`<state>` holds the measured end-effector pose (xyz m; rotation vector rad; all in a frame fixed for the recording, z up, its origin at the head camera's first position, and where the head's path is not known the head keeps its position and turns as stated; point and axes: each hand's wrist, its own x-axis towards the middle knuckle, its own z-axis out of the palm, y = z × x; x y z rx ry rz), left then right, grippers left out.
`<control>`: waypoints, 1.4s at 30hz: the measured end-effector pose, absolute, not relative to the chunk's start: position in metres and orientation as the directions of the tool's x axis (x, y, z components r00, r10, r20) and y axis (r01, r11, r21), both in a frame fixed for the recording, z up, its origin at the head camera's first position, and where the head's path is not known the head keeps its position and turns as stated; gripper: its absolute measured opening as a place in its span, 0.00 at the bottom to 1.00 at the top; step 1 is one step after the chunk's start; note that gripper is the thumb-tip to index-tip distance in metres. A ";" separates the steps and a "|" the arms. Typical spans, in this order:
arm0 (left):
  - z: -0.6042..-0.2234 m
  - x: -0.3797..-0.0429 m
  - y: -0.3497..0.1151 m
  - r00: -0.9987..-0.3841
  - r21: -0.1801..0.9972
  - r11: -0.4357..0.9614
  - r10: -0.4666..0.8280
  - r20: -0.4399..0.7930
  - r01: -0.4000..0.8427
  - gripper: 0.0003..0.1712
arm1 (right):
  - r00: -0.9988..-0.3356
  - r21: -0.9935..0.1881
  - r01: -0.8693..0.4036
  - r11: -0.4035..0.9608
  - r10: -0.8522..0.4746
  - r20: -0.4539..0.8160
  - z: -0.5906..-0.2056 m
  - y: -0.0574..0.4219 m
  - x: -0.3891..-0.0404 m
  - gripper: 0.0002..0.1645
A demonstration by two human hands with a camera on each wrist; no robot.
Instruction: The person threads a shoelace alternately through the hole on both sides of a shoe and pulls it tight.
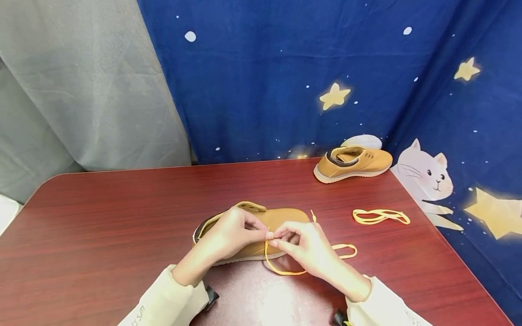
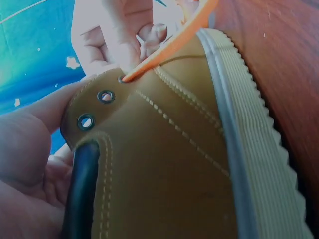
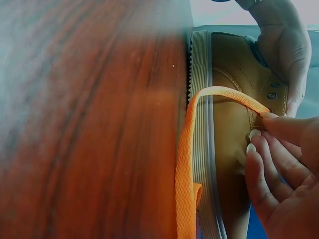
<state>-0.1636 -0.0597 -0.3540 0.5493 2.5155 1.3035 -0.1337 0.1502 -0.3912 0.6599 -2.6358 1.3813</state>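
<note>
Tan shoe [image 1: 285, 216] sits on the worktop [image 1: 122, 217] right in front of the person, sole down, heel to their left, toe to their right. That puts the near-side eyelet flap [image 2: 102, 112] within reach of both hands.

Left hand [image 1: 232, 231]: grip closed on that flap from the ankle side, one finger behind it. Probably bracing the soft edge so it doesn't fold, and steadying the shoe too. Coming in from the heel end also leaves the toe side free for the other hand.

Right hand [image 1: 307, 244]: grip pinched on the orange-yellow lace [image 2: 172, 50], right at the toe-end eyelet [image 2: 122, 79]. Holding that close likely gives best control of a limp strand. The fingertips hide how much has gone through.

Lace leaves the eyelet on the outer face, arcs over the sole edge, and the slack runs along the worktop toward the toe. Loose run looks handy: little drag on the eyelet. The other two eyelets on the flap, middle one [image 2: 105, 96] and top one [image 2: 85, 121], have no lace in them.

Second shoe [image 1: 377, 162] is at the far right edge; folded lace [image 1: 382, 212] lies in front of it. Both are well apart from the hands, presumably parked to keep the strands from mixing.
</note>
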 end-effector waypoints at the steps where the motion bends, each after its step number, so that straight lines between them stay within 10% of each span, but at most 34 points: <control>1: -0.355 -0.163 -0.059 -0.902 0.825 0.527 0.429 -0.054 0.201 0.06 | -0.902 -0.761 -0.415 0.499 -0.332 0.275 -0.392 0.150 -0.134 0.05; 29: -0.343 -0.172 -0.058 -0.954 0.998 0.060 0.299 -0.026 -0.008 0.13 | -0.906 -0.739 -0.391 0.548 -0.372 0.203 -0.381 0.149 -0.134 0.03; 42: -0.302 -0.173 -0.091 -0.970 0.970 -0.195 0.165 0.181 0.147 0.04 | -0.873 -0.676 -0.457 0.577 -0.434 0.220 -0.373 0.153 -0.142 0.03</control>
